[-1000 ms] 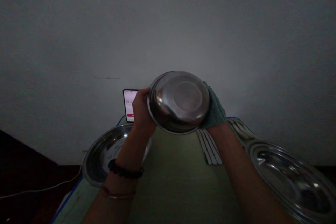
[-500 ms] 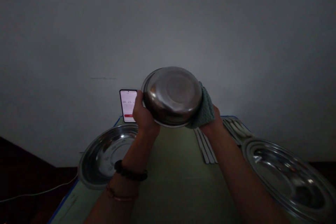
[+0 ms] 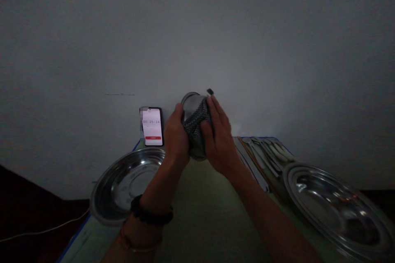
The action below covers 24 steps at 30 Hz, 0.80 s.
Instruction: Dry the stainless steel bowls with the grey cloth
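Up above the table's far part, my left hand [image 3: 177,137] grips a stainless steel bowl [image 3: 191,102] by its left side, thumb raised. The bowl is now turned nearly edge-on, so little of its metal shows. A grey-green cloth [image 3: 196,121] is wrapped over it. My right hand [image 3: 219,139] holds the cloth against the bowl, fingers together and pointing up, thumb bent over the fabric. A small dark corner, perhaps part of the cloth, sticks out past the right fingertips.
A large steel basin [image 3: 129,185] stands at left, behind my left forearm. The phone [image 3: 152,127] showing a timer leans against the wall [image 3: 197,28]. To the right lie several pieces of cutlery [image 3: 265,156] and steel plates or basins [image 3: 327,209] on the green tabletop [image 3: 203,213].
The bowl has turned from showing its round underside to nearly edge-on. My right hand has come in leftward with the cloth, over the bowl, and the hands are closer together.
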Each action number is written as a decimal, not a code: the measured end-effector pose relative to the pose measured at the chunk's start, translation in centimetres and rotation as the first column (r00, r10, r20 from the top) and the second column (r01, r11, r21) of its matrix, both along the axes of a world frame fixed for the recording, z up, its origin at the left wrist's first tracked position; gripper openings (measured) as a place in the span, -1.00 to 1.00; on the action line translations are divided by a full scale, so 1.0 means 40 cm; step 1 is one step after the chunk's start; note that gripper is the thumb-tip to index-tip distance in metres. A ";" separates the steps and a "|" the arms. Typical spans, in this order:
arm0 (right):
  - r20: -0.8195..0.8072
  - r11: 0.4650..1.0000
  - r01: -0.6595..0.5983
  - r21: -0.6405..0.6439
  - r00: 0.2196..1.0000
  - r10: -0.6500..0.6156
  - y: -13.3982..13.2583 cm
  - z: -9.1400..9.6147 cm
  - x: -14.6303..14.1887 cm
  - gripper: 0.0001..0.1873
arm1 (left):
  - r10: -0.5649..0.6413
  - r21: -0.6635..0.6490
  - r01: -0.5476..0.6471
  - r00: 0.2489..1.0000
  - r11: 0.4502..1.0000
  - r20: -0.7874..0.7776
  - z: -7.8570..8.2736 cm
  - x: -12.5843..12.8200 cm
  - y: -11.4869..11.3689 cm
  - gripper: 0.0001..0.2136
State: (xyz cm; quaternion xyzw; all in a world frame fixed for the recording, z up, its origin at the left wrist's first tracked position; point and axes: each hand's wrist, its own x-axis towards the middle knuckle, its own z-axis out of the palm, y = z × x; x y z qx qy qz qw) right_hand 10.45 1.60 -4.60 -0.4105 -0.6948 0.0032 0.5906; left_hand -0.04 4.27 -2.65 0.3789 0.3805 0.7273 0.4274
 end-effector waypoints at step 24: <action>-0.057 0.960 0.273 -0.058 0.959 -0.277 0.005 0.047 0.100 -0.50 | 0.014 0.135 0.078 0.817 0.988 -0.576 0.048 0.022 -0.075 -0.47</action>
